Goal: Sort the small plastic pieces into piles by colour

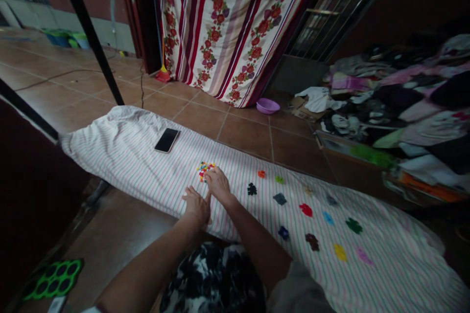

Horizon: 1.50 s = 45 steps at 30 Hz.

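Note:
A small heap of mixed bead-like pieces (201,171) in red, yellow, white and blue lies on the striped cloth (147,171). My right hand (219,185) reaches over the heap's right edge, its fingers bent down and drawn together. Whatever is between those fingertips is hidden. Just nearer to me, my left hand (197,207) rests on the cloth with its fingers apart and nothing visible in it. To the right lie several single-colour clusters, among them a black cluster (251,189), an orange cluster (261,174), a red cluster (305,210) and a yellow cluster (340,252).
A phone (167,140) lies on the cloth, left of the heap. Beyond the cloth-covered surface are a purple basin (268,105) and a hanging flowered curtain (235,24). Piled clothes (404,93) fill the right side. A green rack (55,279) is at lower left.

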{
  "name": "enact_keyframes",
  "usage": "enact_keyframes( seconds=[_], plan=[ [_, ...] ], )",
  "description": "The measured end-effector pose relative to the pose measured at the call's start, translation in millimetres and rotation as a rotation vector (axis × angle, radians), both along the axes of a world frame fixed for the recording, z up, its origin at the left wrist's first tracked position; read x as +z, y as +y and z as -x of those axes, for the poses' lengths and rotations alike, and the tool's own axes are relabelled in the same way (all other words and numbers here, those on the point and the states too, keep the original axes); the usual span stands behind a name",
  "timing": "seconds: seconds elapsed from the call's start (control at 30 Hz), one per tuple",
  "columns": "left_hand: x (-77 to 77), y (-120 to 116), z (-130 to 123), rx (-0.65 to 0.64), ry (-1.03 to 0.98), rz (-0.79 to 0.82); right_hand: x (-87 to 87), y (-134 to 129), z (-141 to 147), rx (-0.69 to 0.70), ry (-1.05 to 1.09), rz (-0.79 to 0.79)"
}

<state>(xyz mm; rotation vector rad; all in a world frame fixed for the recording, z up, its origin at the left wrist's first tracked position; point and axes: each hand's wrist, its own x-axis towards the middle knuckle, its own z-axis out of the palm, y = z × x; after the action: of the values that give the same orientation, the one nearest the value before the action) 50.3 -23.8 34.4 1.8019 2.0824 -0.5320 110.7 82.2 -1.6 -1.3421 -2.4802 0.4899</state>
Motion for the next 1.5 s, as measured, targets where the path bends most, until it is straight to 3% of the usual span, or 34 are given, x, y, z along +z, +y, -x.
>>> enact_keyframes(
  seconds=[0.23,0.5,0.73,1.13,1.5],
  plan=[
    [1.9,2,-1,0.004,0.020,0.016,10.6,-1,20,-0.008,-0.112,0.014],
    [-0.1,3,-1,0.006,0.020,0.014,6.6,6,20,-0.067,-0.122,0.012],
    [-2.3,3,-2,0.008,0.013,0.000,12.9,4,26,0.038,-0.187,-0.031],
    [3.3,4,-2,0.004,0.019,0.015,30.2,0,51,-0.119,-0.330,0.057],
    [2.9,2,-2,-0.005,0.036,0.004,29.7,0,34,-0.150,-0.131,0.053]
  ],
)
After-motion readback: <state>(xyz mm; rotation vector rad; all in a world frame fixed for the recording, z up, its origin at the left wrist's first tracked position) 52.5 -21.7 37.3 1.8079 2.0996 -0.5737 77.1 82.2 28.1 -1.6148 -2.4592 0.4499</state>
